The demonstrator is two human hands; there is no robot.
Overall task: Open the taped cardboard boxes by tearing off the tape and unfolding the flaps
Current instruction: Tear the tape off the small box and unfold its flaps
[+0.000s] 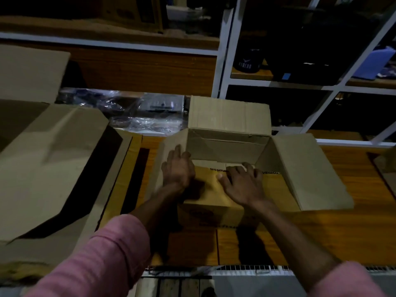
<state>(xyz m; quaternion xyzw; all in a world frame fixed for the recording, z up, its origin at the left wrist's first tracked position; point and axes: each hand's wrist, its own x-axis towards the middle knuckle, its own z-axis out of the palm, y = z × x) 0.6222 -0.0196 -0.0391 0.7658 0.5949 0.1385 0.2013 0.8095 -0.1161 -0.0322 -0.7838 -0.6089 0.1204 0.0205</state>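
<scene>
A: Right up close, two pink sleeves (100,258), forearms reaching forward over the wooden table (342,232).

B: And the hands?

A: Both on the small cardboard box (214,189) at the table's middle. The left hand (177,168) lies with fingers straight at the box's left side, against the left flap (169,146). No clasp that I can see. The right hand (244,181) is spread flat on the near flap (205,189), fingers splayed, pressing, holding nothing.

B: The box itself?

A: Open on top. Right flap (308,172) folded out flat, far flap (229,116) standing up.

B: Anything else?

A: A big open carton (53,168) to the left, crinkled plastic bags (128,112) beyond, then white-framed shelving (227,61) with a dark mug (248,61).
</scene>
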